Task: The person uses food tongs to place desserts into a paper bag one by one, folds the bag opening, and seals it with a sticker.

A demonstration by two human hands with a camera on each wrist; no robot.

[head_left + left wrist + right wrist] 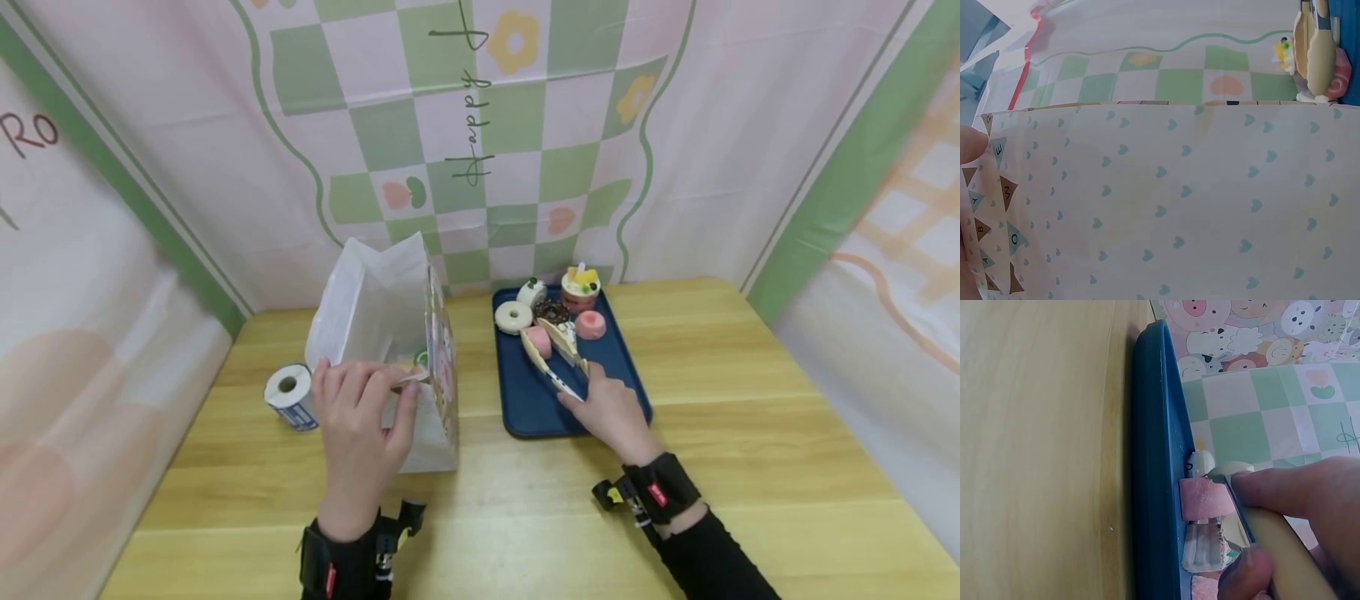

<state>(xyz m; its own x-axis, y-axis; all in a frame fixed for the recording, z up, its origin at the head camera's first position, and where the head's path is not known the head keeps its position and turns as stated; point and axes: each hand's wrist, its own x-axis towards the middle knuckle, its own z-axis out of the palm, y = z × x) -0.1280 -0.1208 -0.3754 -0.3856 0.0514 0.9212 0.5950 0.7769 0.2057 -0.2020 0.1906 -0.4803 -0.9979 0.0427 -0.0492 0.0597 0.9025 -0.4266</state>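
My left hand (363,417) pinches the near edge of an upright white paper bag (390,300) with its mouth open. Inside the bag, something green and orange shows in part. In the left wrist view the bag's heart-printed side (1172,200) fills most of the picture. My right hand (611,417) holds cream-coloured tongs (558,342) over a dark blue tray (517,408). Between the tong tips is a pink cake piece (537,342); whether both tips press it I cannot tell. The right wrist view has the pink cake (1204,499) close to the tray wall.
Other treats on the tray are a white ring donut (513,317), a chocolate donut (552,312), a fruit-topped cup (581,287), a pink round cake (590,325) and a white roll (532,292). A label roll (288,392) stands left of the bag. A printed cloth (480,125) hangs behind.
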